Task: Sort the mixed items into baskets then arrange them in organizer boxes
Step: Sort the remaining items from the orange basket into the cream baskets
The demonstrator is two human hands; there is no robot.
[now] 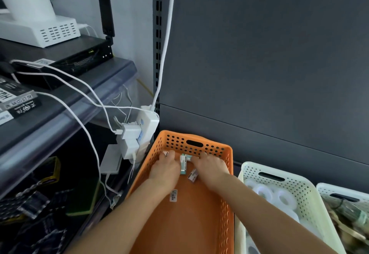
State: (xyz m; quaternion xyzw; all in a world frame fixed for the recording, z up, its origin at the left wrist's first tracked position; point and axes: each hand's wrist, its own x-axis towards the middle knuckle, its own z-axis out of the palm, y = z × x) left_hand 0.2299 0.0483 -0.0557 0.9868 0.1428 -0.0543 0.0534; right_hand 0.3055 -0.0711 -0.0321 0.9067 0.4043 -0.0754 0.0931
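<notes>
Both hands work at the far end of the orange basket [227,173]. Left hand [165,166] pinches a small white packet [165,153]. Right hand [209,166] curls its fingers against teal-white packets [184,162], but whether it grasps them cannot be told; a loose packet [193,175] lies just beside it.

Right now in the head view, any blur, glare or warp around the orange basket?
Head view: light even, no glare on the orange basket; small packs soft, labels unreadable; left hand and right hand soft; wide-angle stretch splays the cream basket; lower left shelf dark.
</notes>
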